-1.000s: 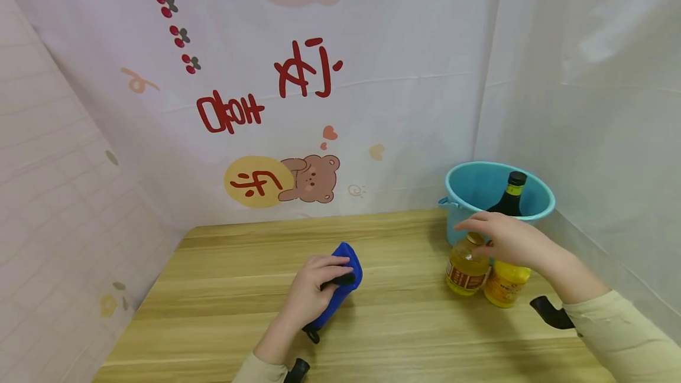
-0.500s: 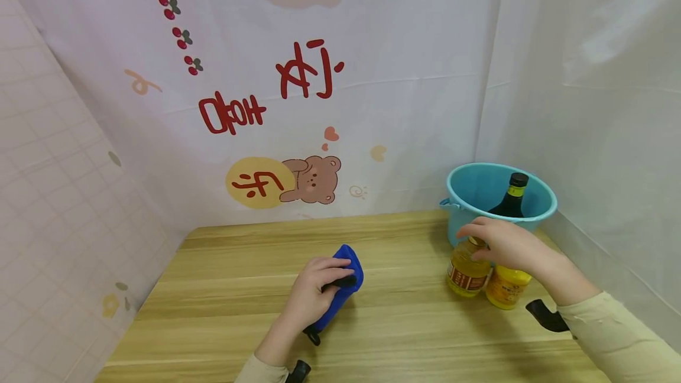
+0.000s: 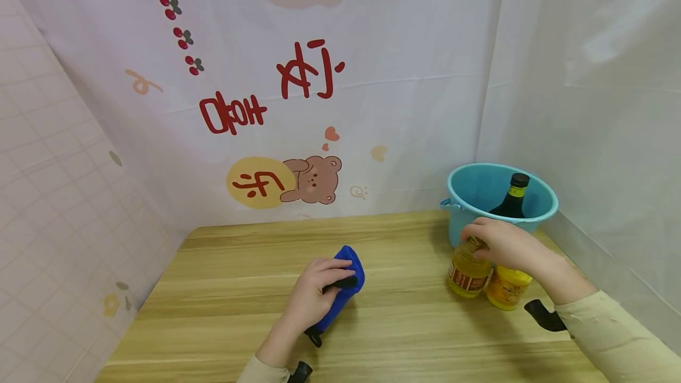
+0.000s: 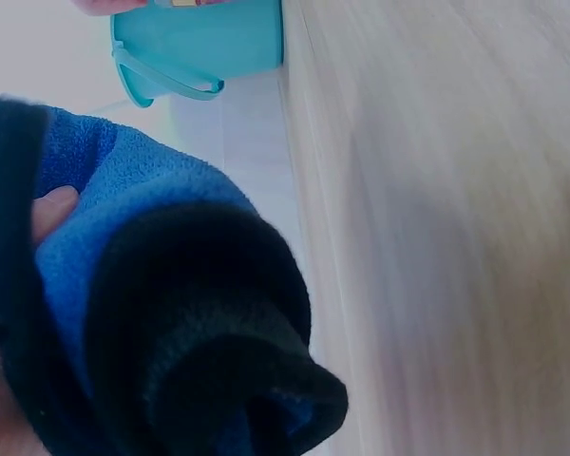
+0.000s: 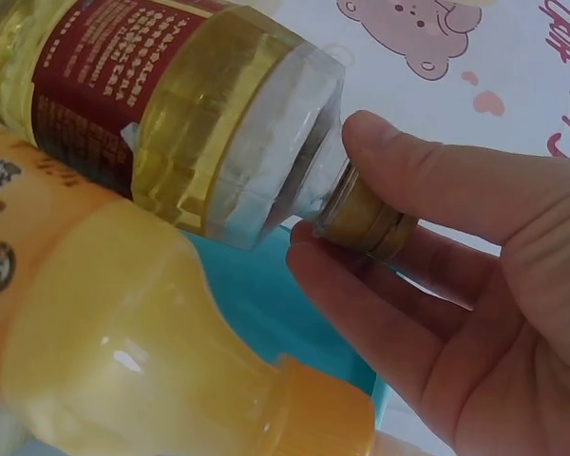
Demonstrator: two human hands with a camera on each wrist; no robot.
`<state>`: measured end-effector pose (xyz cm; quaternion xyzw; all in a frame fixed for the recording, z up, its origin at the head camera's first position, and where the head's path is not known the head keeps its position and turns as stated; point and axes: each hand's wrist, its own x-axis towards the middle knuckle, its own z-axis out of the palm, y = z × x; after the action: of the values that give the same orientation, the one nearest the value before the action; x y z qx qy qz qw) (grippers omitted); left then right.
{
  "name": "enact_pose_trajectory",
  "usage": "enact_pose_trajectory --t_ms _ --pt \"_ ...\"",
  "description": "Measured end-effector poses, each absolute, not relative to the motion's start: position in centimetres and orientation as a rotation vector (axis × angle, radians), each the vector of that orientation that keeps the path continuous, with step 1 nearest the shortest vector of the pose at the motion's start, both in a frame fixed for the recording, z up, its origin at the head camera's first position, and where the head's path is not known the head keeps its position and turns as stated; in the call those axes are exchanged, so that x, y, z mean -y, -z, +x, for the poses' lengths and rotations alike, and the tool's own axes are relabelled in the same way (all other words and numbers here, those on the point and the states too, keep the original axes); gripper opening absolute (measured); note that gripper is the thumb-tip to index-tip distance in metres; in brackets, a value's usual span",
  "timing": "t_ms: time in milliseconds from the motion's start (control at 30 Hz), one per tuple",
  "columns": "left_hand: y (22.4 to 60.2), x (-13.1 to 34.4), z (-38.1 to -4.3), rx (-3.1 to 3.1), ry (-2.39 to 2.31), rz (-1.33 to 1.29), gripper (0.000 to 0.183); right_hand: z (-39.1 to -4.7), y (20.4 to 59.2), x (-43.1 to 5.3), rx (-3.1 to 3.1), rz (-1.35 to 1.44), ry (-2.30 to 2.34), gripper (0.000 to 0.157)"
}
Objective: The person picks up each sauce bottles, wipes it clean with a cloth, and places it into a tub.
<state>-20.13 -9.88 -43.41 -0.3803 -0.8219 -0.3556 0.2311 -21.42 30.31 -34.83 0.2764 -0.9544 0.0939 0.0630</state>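
Note:
My left hand [image 3: 311, 291] grips a folded blue towel [image 3: 348, 255] with black trim over the middle of the table. Terry cloth and a dark rolled edge fill much of the left wrist view, hiding most of that hand. On the right, my right hand [image 3: 502, 244] holds a clear bottle of yellow oil [image 3: 461, 269] by its gold cap [image 5: 366, 214], thumb on one side and fingers on the other. The oil bottle stands upright on the table. Close beside it is a yellow bottle [image 3: 508, 289] with an orange cap [image 5: 321, 413], partly hidden by my right hand in the head view.
Behind the bottles stands a light blue bucket [image 3: 459, 223], with a dark bottle [image 3: 509, 205] with a black cap inside. The wooden table [image 3: 239, 270] meets a white printed curtain [image 3: 415, 105] at the back and sides.
My right hand has come down a little, and its fingers have closed in around the oil bottle's cap. The left hand and the towel stay almost in place.

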Motion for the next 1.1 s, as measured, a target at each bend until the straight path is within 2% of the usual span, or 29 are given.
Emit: enact_pose_trajectory --t_ms 600,833,1100 --pt "43.5 9.8 -19.8 2.227 1.025 -1.036 0.046 -21.9 34.6 -29.8 2.762 0.923 -0.272 0.027" --pt "43.4 9.8 -19.8 2.205 1.055 -1.017 0.047 -22.0 33.5 -27.4 2.728 0.929 -0.344 0.029" --pt "43.0 9.6 -19.7 2.223 1.095 -1.004 0.047 -23.1 34.1 -23.6 2.72 0.942 -0.445 0.032"
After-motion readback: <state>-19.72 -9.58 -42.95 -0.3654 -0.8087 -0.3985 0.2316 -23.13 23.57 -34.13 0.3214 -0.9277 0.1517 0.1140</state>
